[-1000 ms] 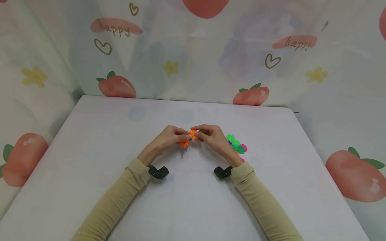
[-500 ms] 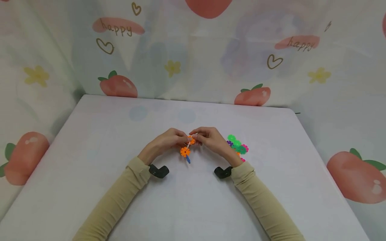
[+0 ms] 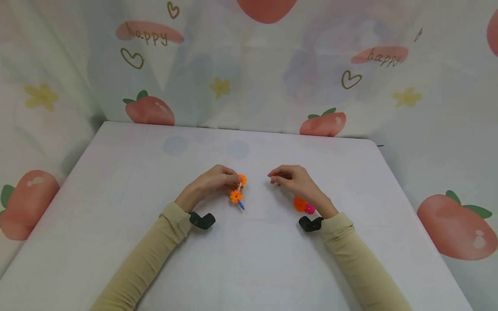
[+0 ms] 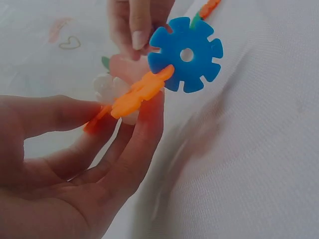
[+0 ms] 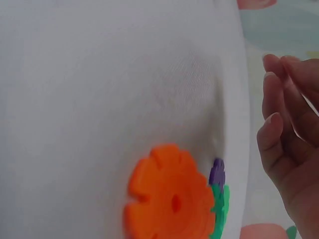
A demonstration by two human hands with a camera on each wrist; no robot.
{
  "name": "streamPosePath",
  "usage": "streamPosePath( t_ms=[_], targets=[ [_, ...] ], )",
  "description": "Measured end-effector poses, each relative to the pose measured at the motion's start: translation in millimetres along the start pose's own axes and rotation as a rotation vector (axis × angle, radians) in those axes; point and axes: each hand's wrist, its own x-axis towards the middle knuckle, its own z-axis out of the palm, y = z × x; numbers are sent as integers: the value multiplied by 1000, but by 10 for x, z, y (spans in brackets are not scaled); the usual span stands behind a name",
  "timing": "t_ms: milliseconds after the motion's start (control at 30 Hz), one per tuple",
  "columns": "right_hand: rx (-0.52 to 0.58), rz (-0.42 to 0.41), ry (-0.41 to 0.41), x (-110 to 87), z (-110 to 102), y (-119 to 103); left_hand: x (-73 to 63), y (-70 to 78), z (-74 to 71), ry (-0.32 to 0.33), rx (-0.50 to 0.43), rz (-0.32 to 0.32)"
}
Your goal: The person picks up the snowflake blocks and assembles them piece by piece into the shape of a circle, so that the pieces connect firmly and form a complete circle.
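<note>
My left hand (image 3: 212,179) pinches a short chain of notched plastic snowflake discs between thumb and fingers. An orange disc (image 3: 242,179) sits at the fingertips, and a white disc (image 4: 109,88) joins it to a second orange disc (image 4: 139,94). At the chain's free end is a blue disc (image 4: 169,52), edge-on in the head view. My right hand (image 3: 297,179) hovers to the right, apart from the chain, with loosely curled fingers and nothing visible in them. Under its wrist lie loose discs: orange (image 3: 300,204), pink (image 3: 310,208), purple (image 5: 217,173) and green (image 5: 219,211).
A white-covered table (image 3: 249,259) carries everything. Black wrist-worn devices stick out beside the left cuff (image 3: 202,220) and the right cuff (image 3: 310,223). Behind the table hangs a patterned curtain (image 3: 264,86). The right forearm hides part of the loose pile in the head view.
My right hand has let go of the chain and moved right, over the loose discs, covering several of them. The left hand keeps hold of the chain, which now hangs lower from its fingers.
</note>
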Motion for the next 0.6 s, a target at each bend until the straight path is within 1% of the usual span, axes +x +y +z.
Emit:
streamPosePath(
  t_ms=[167, 300, 433, 600],
  targets=[
    [-58, 29, 19, -103, -130, 147, 1, -6, 4, 1, -10, -14],
    [-139, 50, 45, -153, -223, 247, -1, -12, 2, 2, -16, -17],
    [-232, 60, 95, -178, -304, 319, -7, -12, -4, -5, -24, -7],
    [-293, 81, 168, -192, -359, 403, -10, 0, -2, -10, -33, -7]
  ],
)
